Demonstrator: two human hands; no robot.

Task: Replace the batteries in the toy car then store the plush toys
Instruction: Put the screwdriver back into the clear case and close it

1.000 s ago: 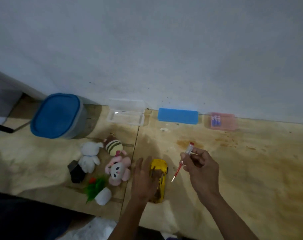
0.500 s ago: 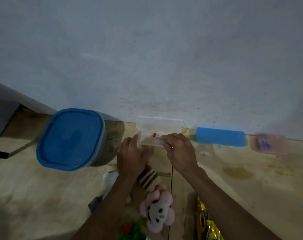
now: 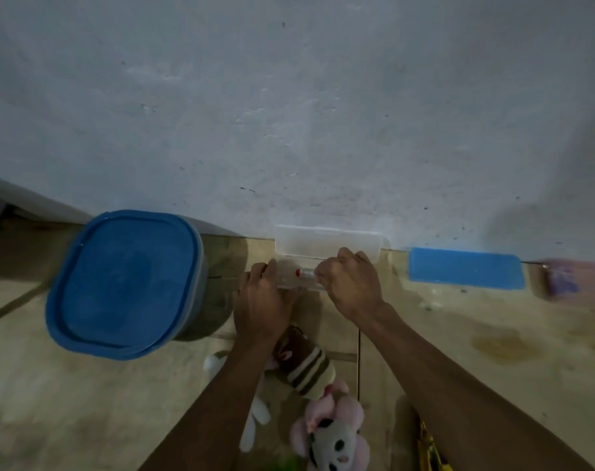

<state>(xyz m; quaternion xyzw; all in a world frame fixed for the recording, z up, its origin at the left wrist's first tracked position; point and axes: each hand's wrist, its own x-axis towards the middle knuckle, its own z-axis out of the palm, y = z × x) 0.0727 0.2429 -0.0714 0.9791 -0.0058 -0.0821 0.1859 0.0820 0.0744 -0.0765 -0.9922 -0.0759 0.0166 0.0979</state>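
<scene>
Beside hands (image 3: pixel 309 287) — blue-lidded tub (image 3: pixel 122 283)

Tub lid (image 3: pixel 122 283): blue. Flat lid (image 3: pixel 466 272): blue. Striped plush (image 3: pixel 309 367): brown, cream bands. Bear plush (image 3: pixel 333 436): pink, grey face. Toy car (image 3: pixel 428 450): yellow. Wall (image 3: pixel 289 96): white.

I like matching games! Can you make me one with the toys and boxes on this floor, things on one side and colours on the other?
Things:
1. big tub's lid
2. toy car
3. bear plush
4. open box by the wall

Colours:
A. yellow
B. see-through
C. blue
D. pink and white

Pairs: 1-C, 2-A, 3-D, 4-B
</scene>
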